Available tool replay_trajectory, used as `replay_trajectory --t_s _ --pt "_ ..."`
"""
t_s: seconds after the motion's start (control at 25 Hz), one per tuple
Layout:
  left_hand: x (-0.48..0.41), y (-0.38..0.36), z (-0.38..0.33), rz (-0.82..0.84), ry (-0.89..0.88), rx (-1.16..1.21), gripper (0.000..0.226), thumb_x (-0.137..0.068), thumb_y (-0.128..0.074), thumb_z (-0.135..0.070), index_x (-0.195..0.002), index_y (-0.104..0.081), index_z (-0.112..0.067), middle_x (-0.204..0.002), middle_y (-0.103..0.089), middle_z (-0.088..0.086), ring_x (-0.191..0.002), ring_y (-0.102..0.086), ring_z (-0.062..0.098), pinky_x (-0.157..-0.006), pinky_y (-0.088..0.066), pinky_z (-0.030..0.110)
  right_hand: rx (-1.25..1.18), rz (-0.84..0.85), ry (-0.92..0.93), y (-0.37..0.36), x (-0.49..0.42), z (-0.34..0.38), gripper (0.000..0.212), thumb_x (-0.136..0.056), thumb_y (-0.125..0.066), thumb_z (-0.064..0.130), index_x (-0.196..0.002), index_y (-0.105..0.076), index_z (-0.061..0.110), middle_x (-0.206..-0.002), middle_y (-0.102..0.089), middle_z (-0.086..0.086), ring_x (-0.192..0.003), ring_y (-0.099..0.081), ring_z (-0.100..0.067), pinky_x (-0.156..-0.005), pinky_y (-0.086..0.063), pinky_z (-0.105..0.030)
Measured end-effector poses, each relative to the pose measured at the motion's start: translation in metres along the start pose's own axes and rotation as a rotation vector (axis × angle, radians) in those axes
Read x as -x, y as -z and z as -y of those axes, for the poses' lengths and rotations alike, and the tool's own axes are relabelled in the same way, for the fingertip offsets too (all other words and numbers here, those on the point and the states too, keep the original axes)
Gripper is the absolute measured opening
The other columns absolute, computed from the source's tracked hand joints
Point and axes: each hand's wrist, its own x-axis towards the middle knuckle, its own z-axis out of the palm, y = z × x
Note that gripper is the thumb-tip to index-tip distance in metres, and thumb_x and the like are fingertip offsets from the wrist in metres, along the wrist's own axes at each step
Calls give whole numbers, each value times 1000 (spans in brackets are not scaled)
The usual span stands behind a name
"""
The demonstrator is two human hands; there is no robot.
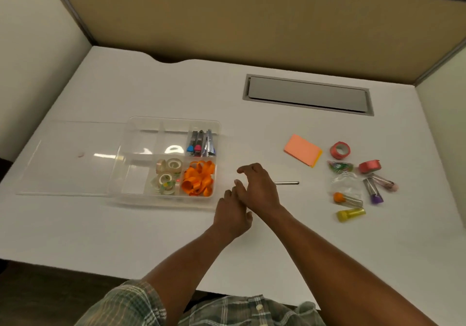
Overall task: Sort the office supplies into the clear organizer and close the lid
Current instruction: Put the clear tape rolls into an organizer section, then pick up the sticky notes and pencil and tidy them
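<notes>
Rod (287, 182) (perhaps a pen) lies crosswise, left end behind right hand (259, 189).

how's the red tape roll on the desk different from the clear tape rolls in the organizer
The red tape roll is opaque red; the clear tape rolls are see-through with pale cores. The red tape roll lies alone on the bare desk, not yet sorted, while the clear tape rolls are piled together in a front compartment of the organizer. Both are rings with a hollow core.
</notes>
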Motion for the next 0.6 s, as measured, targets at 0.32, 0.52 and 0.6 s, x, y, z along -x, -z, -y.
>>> replay_trajectory --t_s 0.32,0.52,0.6 --pt "-46 -2 -72 49 -46 -42 41 -88 -54 -41 -115 -55 -10 -117 -52 10 -100 -53 28 -73 -48 38 21 -71 -228 54 53 -115 32 -93 -60 35 -122 -61 23 -122 -57 1 -115 -56 -21 -86 -51 -36" --pt "-76 -3 -106 -2 -50 -62 35 -88 -55 -39 -110 -56 -12 -112 -52 8 -98 -54 27 -74 -48 39 -10 -107 -273 76 74 -162 29 -92 -63 32 -118 -64 19 -116 -61 -3 -110 -59 -22 -82 -52 -36" --pt "-93 -2 -119 -20 -42 -59 34 -87 -56 -38 -108 -56 -11 -110 -52 9 -97 -54 28 -75 -48 39 -45 -117 -275 82 77 -177 28 -91 -64 30 -117 -65 18 -113 -62 -3 -104 -61 -23 -81 -52 -36"
